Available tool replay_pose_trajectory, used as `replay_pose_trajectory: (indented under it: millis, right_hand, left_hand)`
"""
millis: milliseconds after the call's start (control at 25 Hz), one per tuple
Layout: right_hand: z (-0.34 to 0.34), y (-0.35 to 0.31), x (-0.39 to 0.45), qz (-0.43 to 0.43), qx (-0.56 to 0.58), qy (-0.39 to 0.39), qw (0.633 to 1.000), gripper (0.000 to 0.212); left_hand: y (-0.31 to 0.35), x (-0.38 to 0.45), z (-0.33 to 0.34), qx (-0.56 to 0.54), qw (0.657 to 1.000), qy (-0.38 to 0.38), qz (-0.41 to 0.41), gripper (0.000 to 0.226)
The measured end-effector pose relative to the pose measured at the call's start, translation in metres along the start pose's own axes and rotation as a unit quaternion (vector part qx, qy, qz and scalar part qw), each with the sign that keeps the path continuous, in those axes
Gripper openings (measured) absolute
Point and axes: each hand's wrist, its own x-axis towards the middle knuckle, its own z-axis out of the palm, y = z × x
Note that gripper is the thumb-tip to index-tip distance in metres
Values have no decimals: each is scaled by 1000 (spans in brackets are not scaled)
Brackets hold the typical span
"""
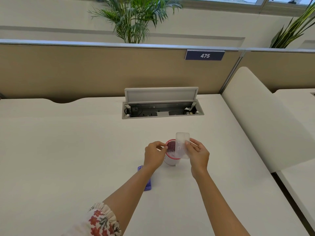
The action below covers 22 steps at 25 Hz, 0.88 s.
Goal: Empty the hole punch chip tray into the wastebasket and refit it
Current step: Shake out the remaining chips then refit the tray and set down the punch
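Note:
A small white wastebasket [170, 161] with a red rim stands on the white desk [68, 150] in front of me. My right hand [198, 155] pinches a translucent chip tray [181, 141] and holds it upright over the basket's right rim. My left hand [155, 155] touches the basket's left rim with pinched fingertips. A purple hole punch [147, 184] lies on the desk, mostly hidden under my left forearm.
An open cable box [162, 110] with its lid raised is set into the desk behind the basket. A beige partition [85, 70] with a "475" sign backs the desk. A white side panel [255, 116] rises on the right.

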Motion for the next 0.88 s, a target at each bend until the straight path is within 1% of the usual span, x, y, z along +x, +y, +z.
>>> replay_pose_trajectory:
  millis: [120, 240, 320, 400, 480, 560, 680, 720, 800, 880]
  right_hand:
    - [7, 5, -6, 31, 22, -33, 999, 25]
    - [22, 11, -17, 38, 16, -72, 997, 21]
    - [35, 14, -23, 40, 17, -88, 995, 20]
    - [48, 19, -29, 42, 10, -99, 994, 22]
    - [59, 24, -36, 44, -4, -115, 992, 21]
    - [68, 30, -42, 45, -39, -133, 989, 21]
    - [76, 43, -51, 77, -53, -171, 981, 25]
    - [78, 48, -55, 81, -71, -184, 977, 25]
    - [83, 60, -63, 54, -187, -200, 960, 24]
    - [86, 72, -70, 36, -332, -204, 920, 32]
  left_hand:
    - [5, -2, -2, -55, 998, 12, -10, 26]
    - [7, -5, -8, -129, 991, -16, -38, 42]
    - [3, -7, -14, -169, 984, -35, -38, 47]
    - [-6, -9, -23, -199, 978, -40, -44, 44]
    - [-14, -10, -34, -217, 974, -30, -64, 31]
    - [-21, -11, -47, -234, 968, -8, -91, 21]
    - [-33, -11, -68, -278, 951, 42, -131, 19]
    - [-38, -10, -76, -282, 947, 63, -141, 18]
    - [-49, -11, -94, -286, 940, 99, -156, 19]
    - [-58, -13, -106, -288, 936, 118, -164, 18]
